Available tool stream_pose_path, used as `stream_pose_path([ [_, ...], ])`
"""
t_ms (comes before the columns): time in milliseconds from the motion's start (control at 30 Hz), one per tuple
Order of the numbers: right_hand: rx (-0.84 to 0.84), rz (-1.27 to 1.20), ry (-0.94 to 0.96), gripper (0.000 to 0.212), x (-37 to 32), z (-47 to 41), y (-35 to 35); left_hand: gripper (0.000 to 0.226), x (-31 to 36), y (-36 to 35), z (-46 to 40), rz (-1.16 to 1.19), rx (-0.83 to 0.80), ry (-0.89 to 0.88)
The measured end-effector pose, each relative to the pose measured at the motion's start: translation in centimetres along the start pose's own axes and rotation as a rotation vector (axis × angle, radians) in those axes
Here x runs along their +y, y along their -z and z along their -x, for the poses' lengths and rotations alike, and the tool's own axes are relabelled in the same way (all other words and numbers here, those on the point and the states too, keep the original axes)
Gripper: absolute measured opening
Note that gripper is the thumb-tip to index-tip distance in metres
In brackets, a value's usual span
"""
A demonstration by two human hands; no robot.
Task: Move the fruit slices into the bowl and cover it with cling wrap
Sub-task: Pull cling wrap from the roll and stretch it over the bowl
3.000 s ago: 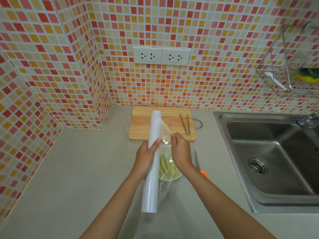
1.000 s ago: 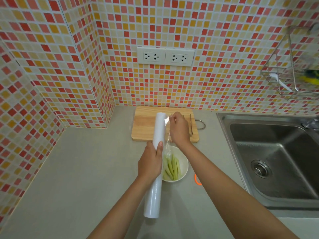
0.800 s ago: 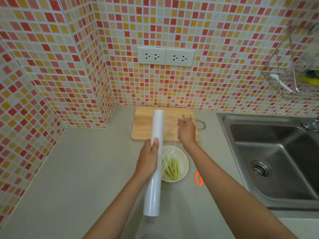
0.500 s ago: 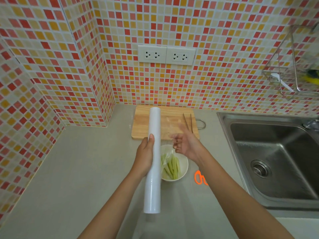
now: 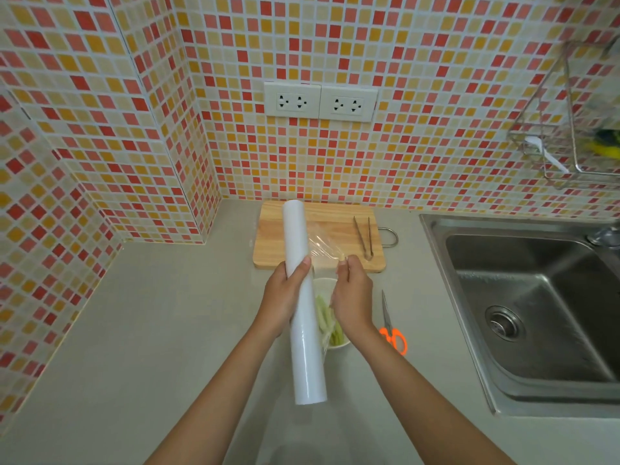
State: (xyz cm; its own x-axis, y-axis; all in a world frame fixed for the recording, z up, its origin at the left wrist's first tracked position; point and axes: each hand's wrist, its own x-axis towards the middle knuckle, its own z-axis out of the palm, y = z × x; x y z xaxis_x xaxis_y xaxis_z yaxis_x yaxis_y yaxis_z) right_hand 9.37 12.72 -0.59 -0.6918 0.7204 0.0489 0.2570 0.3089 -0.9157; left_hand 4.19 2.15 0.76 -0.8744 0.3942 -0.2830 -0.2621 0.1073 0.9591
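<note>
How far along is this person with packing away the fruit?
Done: the green fruit slices lie in the white bowl, and the cutting board holds only tongs. In hand: the left hand grips the cling wrap roll while the right hand pinches its loose film. Left: stretching the film over the bowl and cutting it, perhaps with the scissors.

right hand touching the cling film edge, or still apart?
Touching. Head view: the right hand pinches the cling film pulled from the roll at its fingertips.
</note>
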Motion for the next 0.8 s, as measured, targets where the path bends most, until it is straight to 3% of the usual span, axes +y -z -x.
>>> stream_pose_path([
  [167,-0.002,0.097,0.057,0.029,0.5,-0.4,1.4,0.047,0.0,0.6,-0.4,0.023,-0.092,0.063],
  [367,-0.004,0.133,0.041,0.027,0.8,0.0,2.1,0.044,-0.5,0.0,-0.1,0.220,-0.090,0.198],
  [500,0.003,0.119,0.025,0.027,0.8,0.2,2.2,0.048,-1.0,-0.1,-0.4,0.106,-0.080,0.132],
  [633,0.015,0.102,-0.017,0.029,0.9,-0.1,2.5,0.032,-1.4,0.3,-0.9,-0.076,0.034,0.024],
  [800,0.017,0.095,-0.042,0.028,1.1,-0.2,2.8,0.039,-1.3,0.4,-1.3,-0.058,-0.031,0.152],
])
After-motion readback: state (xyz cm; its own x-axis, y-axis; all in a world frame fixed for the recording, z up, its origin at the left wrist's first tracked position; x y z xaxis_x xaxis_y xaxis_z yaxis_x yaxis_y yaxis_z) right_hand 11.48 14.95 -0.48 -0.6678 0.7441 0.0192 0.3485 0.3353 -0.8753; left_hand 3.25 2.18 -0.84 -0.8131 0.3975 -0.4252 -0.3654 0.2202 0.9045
